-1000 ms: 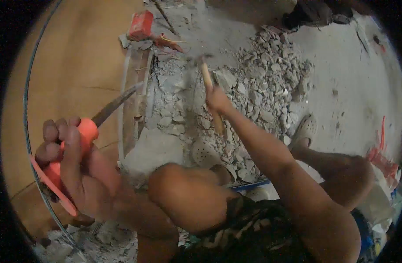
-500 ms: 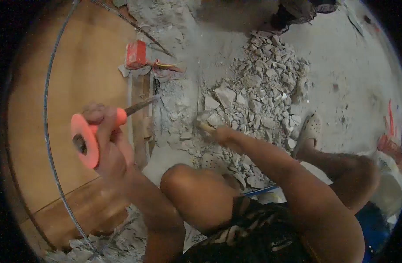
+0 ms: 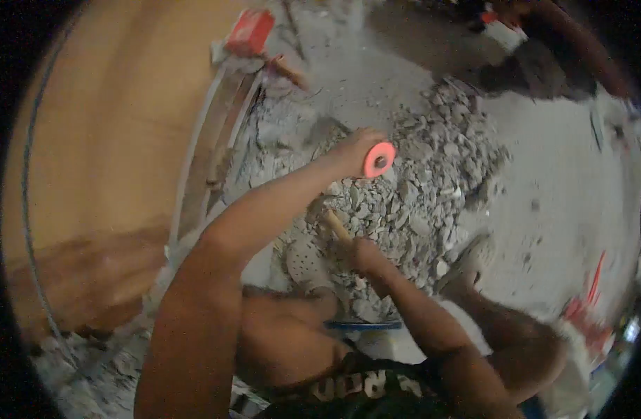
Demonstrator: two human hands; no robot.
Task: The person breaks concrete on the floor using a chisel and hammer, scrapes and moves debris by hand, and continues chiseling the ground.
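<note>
My left hand (image 3: 359, 148) is wrapped round a chisel with a round orange hand guard (image 3: 380, 160), held over the rubble. The guard and struck end face me, and a dark shaft seems to point away to the upper left; its tip is hard to make out. Lower down, my right hand (image 3: 367, 257) grips a hammer by its wooden handle (image 3: 338, 226). The hammer's head is blurred against the grey debris. Broken concrete rubble (image 3: 421, 174) lies beneath and beyond both hands, between my feet in perforated clogs (image 3: 305, 264).
A wooden panel (image 3: 111, 140) stands along the left, with a cable (image 3: 28, 174) across it. At its far end sits a red box (image 3: 250, 33) with wires. Another person's arm (image 3: 586, 42) shows at the upper right. A red item (image 3: 587, 314) lies at the right.
My left hand has carried the chisel rightward, from beside the wooden panel to above the rubble. My right hand has shifted slightly lower with the hammer. The view has turned, and another person's arm now shows.
</note>
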